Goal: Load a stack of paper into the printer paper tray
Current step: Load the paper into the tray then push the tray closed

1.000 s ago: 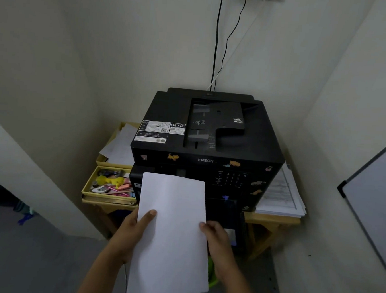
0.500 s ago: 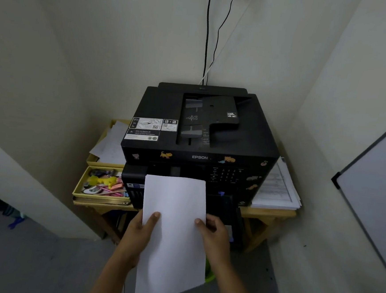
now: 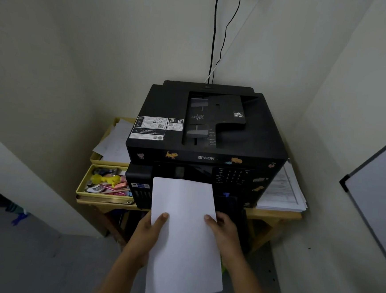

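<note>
Paper (image 3: 184, 238) is present as one white stack, held in front of the single black printer (image 3: 208, 133). We count two hands on it. Our left hand (image 3: 148, 237) grips the stack's left edge, thumb on top and fingers hidden beneath. Our right hand (image 3: 223, 232) grips the right edge in the same manner, thumb on the upper face.

The stack's far edge overlaps the printer's lower front, below the EPSON lettering; we cannot tell whether it touches the housing. The near edge hangs over the floor, tilted down to the right.

We see one wooden table (image 3: 274, 215) carrying the printer. Left of the printer sit two yellow trays (image 3: 81, 188): the nearer one holds small coloured items, the farther one loose sheets. Right of the printer lies one pile of printed documents (image 3: 283, 190), just beside its side panel.

Two dark cables and one white cable (image 3: 220, 44) climb the wall behind the printer. One whiteboard (image 3: 377, 195) leans at far right of the printer. Walls close in on both sides of the printer; open floor lies in front of the table.
</note>
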{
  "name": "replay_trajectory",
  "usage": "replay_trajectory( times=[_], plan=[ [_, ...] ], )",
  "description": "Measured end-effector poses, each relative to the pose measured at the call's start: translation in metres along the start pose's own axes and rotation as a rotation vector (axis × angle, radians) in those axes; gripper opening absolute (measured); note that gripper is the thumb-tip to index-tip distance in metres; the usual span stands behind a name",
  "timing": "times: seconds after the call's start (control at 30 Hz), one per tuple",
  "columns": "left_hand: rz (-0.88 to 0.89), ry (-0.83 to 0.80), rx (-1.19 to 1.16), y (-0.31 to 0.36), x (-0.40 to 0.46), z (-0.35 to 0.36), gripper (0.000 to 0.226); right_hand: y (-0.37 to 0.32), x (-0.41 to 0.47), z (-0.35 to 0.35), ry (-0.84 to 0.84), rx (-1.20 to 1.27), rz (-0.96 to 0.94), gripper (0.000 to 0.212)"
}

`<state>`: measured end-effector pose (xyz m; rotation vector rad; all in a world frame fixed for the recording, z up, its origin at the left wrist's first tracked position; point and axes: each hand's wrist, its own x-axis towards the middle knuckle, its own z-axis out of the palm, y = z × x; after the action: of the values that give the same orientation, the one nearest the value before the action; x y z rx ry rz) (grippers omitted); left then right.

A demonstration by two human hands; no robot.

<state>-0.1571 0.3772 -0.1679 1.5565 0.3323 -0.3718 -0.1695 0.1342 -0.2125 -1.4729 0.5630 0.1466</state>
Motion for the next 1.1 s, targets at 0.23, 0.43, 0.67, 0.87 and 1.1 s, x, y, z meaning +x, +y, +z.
replay_trajectory(
  times=[0.23, 0.43, 0.67, 0.87, 1.1],
  plan=[
    [-0.014, 0.045, -0.017, -0.004, 0.005, 0.001, 0.028, 0.008, 0.007, 0.004, 0.093, 0.015, -0.071, 0.039],
    [0.001, 0.020, 0.018, -0.003, 0.008, -0.001, 0.022, 0.003, 0.008, 0.001, 0.125, 0.002, -0.102, 0.018],
    [0.027, 0.014, 0.008, -0.004, 0.010, -0.001, 0.033, -0.004, 0.008, 0.005, 0.184, -0.071, -0.180, 0.018],
    [0.055, 0.011, 0.017, -0.007, 0.012, -0.001, 0.033, -0.006, 0.007, 0.010, 0.262, -0.163, -0.232, 0.015],
    [0.048, 0.005, 0.012, -0.006, 0.012, 0.004, 0.033, -0.001, 0.011, 0.018, 0.331, -0.213, -0.222, 0.022]
  ],
)
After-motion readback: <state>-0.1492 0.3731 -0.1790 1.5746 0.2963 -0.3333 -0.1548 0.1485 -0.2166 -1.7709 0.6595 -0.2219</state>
